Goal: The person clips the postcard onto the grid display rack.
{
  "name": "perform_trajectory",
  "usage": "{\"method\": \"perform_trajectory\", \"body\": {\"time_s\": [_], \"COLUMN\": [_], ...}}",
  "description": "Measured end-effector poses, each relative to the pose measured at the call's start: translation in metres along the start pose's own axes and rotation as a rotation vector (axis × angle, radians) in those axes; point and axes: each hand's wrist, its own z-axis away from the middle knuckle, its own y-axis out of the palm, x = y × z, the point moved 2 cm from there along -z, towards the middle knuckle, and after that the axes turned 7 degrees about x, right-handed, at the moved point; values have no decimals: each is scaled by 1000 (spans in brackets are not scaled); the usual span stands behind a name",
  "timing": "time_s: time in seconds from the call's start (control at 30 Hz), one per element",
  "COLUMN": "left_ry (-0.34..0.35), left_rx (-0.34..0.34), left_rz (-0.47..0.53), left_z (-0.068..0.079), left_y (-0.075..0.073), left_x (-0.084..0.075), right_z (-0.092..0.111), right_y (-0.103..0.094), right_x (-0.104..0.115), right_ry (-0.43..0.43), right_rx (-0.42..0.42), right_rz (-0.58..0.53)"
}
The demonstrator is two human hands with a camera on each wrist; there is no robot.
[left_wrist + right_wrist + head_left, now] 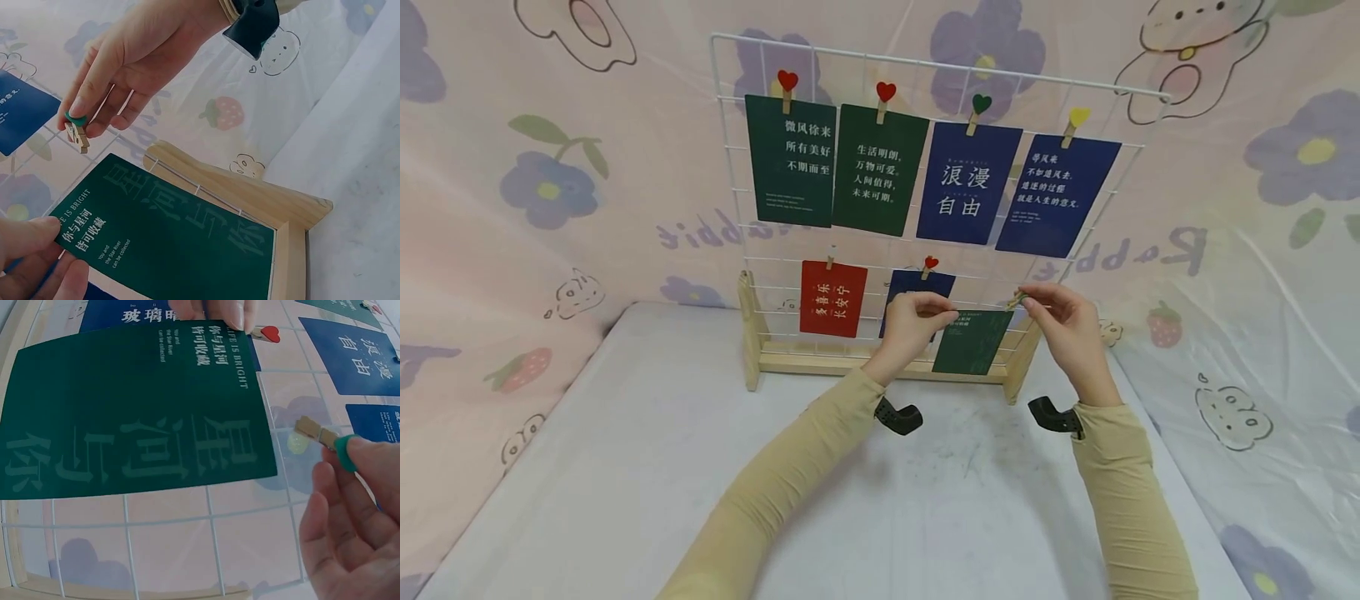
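My left hand [913,327] pinches the upper left corner of a green card [169,231] with white print, held upright before the lower right of a white wire grid rack [940,64]. Between thumb and fingers of my right hand [1066,329] is a small wooden clothespin [319,432] with a green top. It sits just past the card's upper right corner, apart from it in the right wrist view. Behind my left hand, a blue card [936,286] hangs from a red-heart clothespin [930,264], partly hidden.
Along the grid's top row hang two green cards [880,171] and two blue cards [970,183] on heart clothespins. A red card [833,298] hangs lower left. The rack's wooden base [812,364] stands on a white-covered table [647,433] before a patterned cloth backdrop [647,158].
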Motion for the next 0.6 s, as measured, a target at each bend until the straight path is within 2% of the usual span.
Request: {"method": "perform_trajectory", "body": {"time_s": [0.33, 0.6], "left_ry": [65, 101], "left_rx": [-34, -70], "left_rz": [-25, -51], "left_z": [-9, -14], "left_y": [3, 9], "left_x": [-7, -11], "right_z": [-6, -9], "right_y": [1, 4], "right_x": [-2, 2], "right_ry": [-29, -44], "right_rx": [-77, -80], "right_rz": [36, 51]}}
